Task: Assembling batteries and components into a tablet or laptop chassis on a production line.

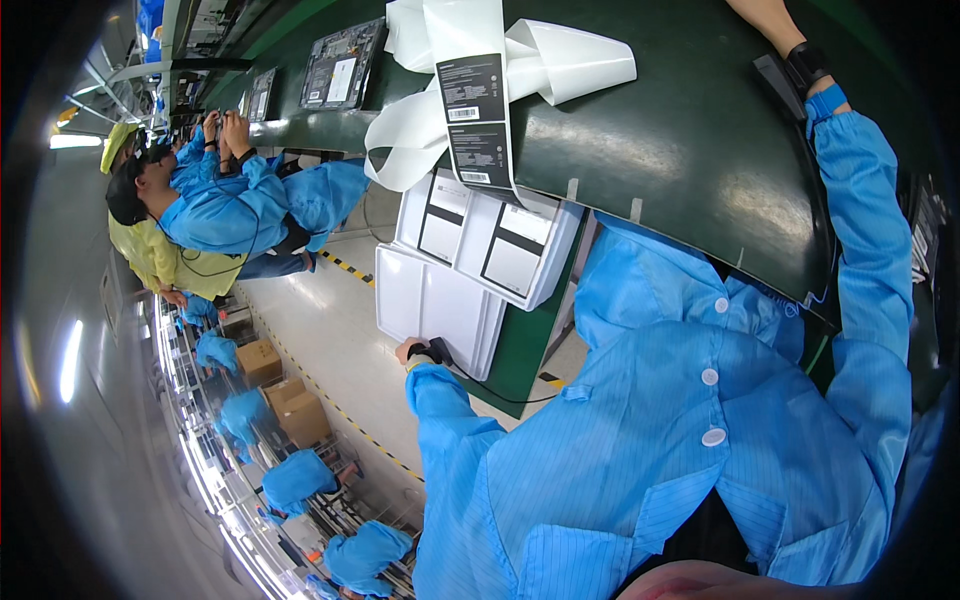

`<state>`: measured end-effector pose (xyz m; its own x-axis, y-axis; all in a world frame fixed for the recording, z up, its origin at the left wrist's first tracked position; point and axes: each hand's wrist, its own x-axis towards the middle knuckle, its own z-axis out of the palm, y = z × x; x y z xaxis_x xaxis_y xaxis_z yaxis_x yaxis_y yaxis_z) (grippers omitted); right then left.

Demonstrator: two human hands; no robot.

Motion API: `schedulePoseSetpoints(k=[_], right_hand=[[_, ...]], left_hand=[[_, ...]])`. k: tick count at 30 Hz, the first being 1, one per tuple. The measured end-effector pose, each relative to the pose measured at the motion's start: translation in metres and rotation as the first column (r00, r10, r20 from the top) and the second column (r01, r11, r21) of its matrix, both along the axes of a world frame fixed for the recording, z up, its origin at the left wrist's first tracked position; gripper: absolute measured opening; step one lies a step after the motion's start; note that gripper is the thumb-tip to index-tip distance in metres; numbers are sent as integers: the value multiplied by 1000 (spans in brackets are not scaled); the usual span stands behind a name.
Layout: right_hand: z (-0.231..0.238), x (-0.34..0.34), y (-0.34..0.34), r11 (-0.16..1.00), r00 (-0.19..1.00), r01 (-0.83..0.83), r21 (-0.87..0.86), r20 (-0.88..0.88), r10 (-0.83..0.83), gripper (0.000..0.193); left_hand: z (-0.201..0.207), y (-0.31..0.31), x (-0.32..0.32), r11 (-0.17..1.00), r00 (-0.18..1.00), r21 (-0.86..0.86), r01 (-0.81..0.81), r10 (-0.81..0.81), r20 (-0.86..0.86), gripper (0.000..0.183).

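My left hand (408,348) is at the lower edge of a shallow white plastic tray (412,295), with a black band round its wrist; its fingers are mostly hidden. Just above this tray is another white tray (560,265), holding flat white-and-black rectangular pieces (515,245) in its compartments. A strip of black printed labels (476,110) on white backing paper hangs over the bench edge onto the pieces. My right arm reaches across the bench at the far right; my right hand (762,14) is cut off by the upper edge of the picture, its fingers out of sight.
The dark green bench (680,130) runs across the top. Loops of white backing paper (570,60) lie there beside an opened electronic device (343,65). A black object (780,88) lies near my right wrist. Co-workers (215,205) stand at left, with cardboard boxes (295,410) beyond the aisle.
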<state>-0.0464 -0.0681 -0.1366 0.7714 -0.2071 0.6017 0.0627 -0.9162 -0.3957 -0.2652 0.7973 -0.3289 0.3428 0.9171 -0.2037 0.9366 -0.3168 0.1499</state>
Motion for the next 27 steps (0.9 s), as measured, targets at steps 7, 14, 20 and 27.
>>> schedulePoseSetpoints(k=[7,14,20,27], right_hand=[[-1,1,-2,1000,1000,2,5,7,-2,23],[-3,3,-4,998,999,-7,57,44,5,21],[-4,4,-1,999,999,-10,33,31,9,21],[-6,4,-7,998,999,-9,60,52,6,22]], left_hand=[[12,-20,5,726,496,-17,687,-486,-720,30],[-17,13,-23,991,933,113,69,-105,344,24],[5,-7,-15,807,725,-64,587,-559,-403,25],[11,52,-26,823,770,-61,565,-552,-320,32]])
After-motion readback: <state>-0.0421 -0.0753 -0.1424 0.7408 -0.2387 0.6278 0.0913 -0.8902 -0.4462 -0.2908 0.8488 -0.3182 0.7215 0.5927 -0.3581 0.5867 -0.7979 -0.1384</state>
